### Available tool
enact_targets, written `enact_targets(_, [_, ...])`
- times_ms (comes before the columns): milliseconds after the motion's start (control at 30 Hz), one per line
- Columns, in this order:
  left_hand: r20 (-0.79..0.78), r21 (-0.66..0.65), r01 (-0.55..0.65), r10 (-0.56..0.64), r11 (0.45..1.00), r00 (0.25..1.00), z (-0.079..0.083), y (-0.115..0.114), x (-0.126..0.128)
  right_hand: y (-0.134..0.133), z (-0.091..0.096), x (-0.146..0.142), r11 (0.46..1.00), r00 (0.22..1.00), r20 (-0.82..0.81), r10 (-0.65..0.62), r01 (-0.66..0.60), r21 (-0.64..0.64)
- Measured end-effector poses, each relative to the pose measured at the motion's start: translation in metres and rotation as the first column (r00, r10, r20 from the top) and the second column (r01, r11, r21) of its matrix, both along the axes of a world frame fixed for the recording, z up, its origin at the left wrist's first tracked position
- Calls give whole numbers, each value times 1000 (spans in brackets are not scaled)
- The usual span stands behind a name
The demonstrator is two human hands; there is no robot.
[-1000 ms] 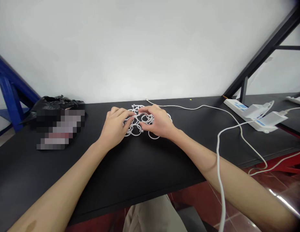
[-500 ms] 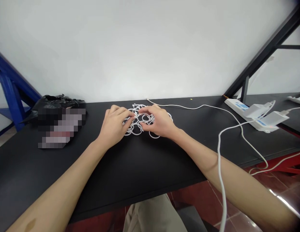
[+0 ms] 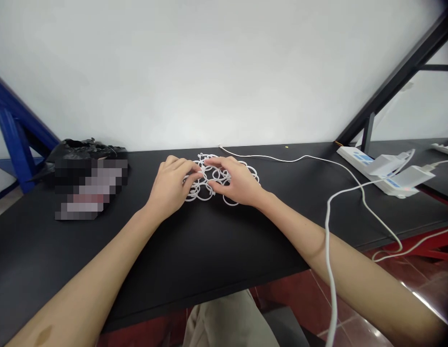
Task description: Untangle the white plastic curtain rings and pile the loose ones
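A heap of thin white rings (image 3: pixel 204 196), some with small knob-like ends, lies on the black tabletop (image 3: pixel 209 241). My left hand (image 3: pixel 171 183) is at the heap's left side, its thumb and index fingertips nearly together around a white ring at the middle. Over the right part, my right hand (image 3: pixel 238 180) is open, with the thumb apart from the stretched fingers. Rings show in the gap between them and beyond the back of this hand. Both hands hide part of the heap.
A black plastic bag (image 3: pixel 88 148) and a pixelated item (image 3: pixel 97 185) lie at the left. On the right are a white power strip (image 3: pixel 368 168) with plugged-in adapters and a white cable (image 3: pixel 328 250) crossing over my right forearm. A white wall (image 3: pixel 209 72) stands behind.
The fingers of my right hand have shifted slightly up and left, with the thumb still apart. My left hand stays in nearly the same place.
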State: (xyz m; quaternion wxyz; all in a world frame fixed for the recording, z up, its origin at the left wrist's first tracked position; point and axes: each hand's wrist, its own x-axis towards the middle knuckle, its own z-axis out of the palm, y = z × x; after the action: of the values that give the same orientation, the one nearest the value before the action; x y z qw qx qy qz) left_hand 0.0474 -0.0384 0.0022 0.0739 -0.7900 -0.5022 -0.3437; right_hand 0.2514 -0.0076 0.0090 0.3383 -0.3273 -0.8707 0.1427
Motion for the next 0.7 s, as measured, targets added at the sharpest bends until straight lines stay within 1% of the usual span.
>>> enact_targets(67, [-9,13,-60,60,998,998,2,2,-3,0,0,-1,999,999,24,-24,23,29])
enact_targets(167, [4,5,-222,222,975,975,7,4,-12,-2,1,-1,996,994,102,-43,34,84])
enact_targets(233, [27,-24,-351,352,936,936,10,6,-20,-3,1,-1,994,980,196,-12,-9,105])
enact_targets(300, [27,-62,-455,458,888,889,11,8,-29,-6,0,-2,991,960,280,27,-62,115])
enact_targets(400, [-57,-106,-535,532,838,845,6,9,-42,-8,-4,-6,987,943,328,52,-98,128])
enact_targets(500, [-138,-72,-565,553,822,822,3,7,-47,-8,-4,-9,979,950,306,62,-117,166])
enact_targets(567, [-138,-39,-559,550,828,824,6,4,-44,-8,-2,-9,974,961,269,60,-115,195])
enact_targets(600, [-120,-34,-529,522,848,844,9,2,-41,-8,0,-9,974,968,245,51,-102,200])
enact_targets(633, [-94,-44,-471,466,881,880,13,0,-38,-9,1,-8,976,975,221,38,-83,199])
enact_targets(700, [-20,-95,-282,281,955,959,21,-4,-30,-9,4,-6,981,983,184,14,-49,186])
